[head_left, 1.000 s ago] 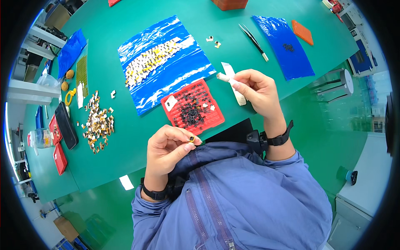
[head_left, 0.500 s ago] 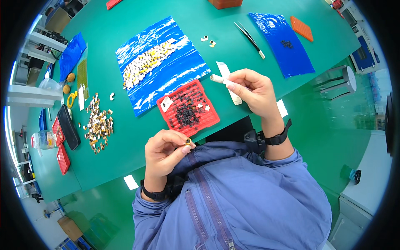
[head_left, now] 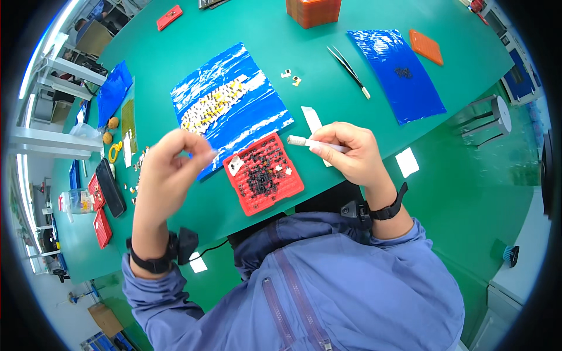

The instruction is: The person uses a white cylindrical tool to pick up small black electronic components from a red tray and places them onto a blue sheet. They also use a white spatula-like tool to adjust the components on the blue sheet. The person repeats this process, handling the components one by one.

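Green tabletop (head_left: 175, 58), bearing a red tray (head_left: 252, 208), stands near a round stool (head_left: 502, 114)

White slender stick (head_left: 300, 141), blunt-ended: pinched in right hand (head_left: 351, 155), near horizontal, tip pointing left. Small white-and-yellow pieces (head_left: 213, 106): dense slanting band near left hand (head_left: 168, 175).

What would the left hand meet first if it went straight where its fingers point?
Probably the red tray of black parts, beyond the blue sheet; the left hand may pass above, its height being unclear.
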Available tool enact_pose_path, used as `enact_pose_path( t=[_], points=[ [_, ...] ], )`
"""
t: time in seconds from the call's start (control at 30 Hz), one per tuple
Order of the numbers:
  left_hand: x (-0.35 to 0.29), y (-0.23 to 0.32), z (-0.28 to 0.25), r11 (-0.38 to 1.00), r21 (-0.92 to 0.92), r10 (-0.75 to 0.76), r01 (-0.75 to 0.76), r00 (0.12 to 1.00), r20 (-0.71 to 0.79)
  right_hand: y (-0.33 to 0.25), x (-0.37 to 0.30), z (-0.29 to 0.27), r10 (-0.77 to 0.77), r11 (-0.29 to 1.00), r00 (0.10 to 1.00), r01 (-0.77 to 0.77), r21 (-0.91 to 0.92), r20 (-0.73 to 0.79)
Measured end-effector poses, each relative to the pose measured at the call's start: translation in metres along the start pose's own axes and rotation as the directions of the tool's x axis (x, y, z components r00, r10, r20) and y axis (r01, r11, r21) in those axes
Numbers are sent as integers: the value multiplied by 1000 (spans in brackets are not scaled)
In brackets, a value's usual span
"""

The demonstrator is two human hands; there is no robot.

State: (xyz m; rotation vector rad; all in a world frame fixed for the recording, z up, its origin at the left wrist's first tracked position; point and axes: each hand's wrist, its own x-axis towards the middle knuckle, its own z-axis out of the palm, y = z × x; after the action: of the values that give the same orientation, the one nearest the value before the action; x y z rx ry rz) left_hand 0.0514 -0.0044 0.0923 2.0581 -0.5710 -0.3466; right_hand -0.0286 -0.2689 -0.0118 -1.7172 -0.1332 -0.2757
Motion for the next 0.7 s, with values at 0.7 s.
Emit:
enact_pose_path(
  t=[0.7],
  points=[
    [92,-81,20,901,412,-88,134,988,-129,-3,0,-4,-113,993,993,114,-32,47]
  ],
)
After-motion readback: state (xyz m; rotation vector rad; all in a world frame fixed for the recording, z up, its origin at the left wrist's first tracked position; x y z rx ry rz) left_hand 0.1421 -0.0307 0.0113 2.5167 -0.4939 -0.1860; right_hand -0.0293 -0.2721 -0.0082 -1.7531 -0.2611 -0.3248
